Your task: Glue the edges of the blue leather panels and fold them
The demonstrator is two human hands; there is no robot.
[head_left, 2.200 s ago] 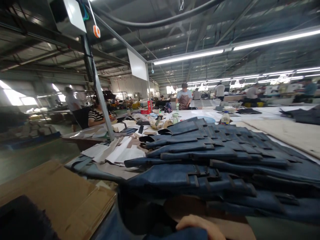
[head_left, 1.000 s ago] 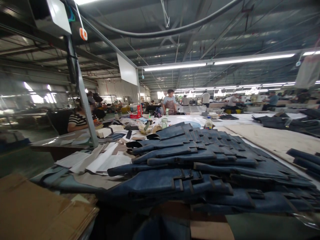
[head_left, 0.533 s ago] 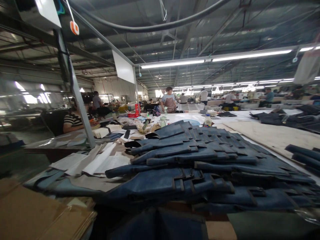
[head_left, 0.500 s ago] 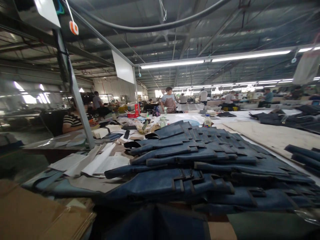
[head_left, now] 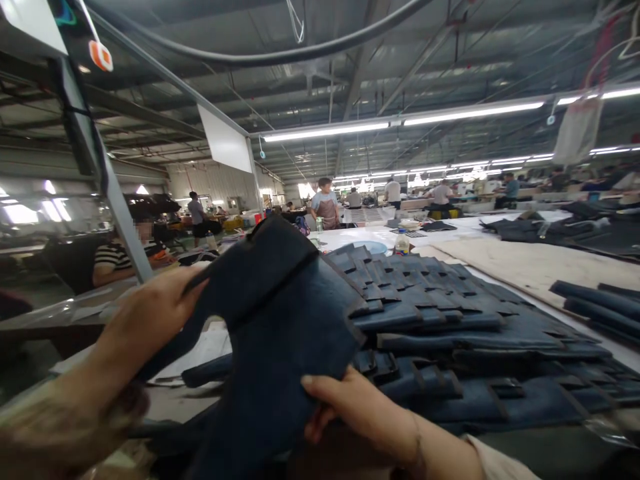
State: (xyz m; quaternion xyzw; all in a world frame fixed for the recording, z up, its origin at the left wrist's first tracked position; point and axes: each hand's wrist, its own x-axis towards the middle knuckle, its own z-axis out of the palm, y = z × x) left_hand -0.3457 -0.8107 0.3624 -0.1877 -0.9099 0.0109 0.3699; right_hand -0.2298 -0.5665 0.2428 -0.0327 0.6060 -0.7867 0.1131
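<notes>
A dark blue cut piece of leather-like material (head_left: 280,333) is held up in front of me, its curved cut-out facing left. My left hand (head_left: 155,310) grips its upper left part, the fingertips tucked behind the material. Lower down, my right hand (head_left: 350,400) pinches the right edge, thumb on the front face. Behind the piece, overlapping rows of similar dark blue pieces (head_left: 430,300) with greyish edges cover the table; the held piece hides part of them.
A bottle (head_left: 401,243) stands behind the rows. More rolled blue pieces (head_left: 595,313) lie at the right, beside a beige sheet (head_left: 500,257). A metal post (head_left: 113,180) rises at the left near a seated person in stripes (head_left: 117,257). Another person (head_left: 325,205) stands across the table.
Both hands have come into view, holding up a blue piece above the table. The view has turned slightly right, so the surroundings sit further left.
</notes>
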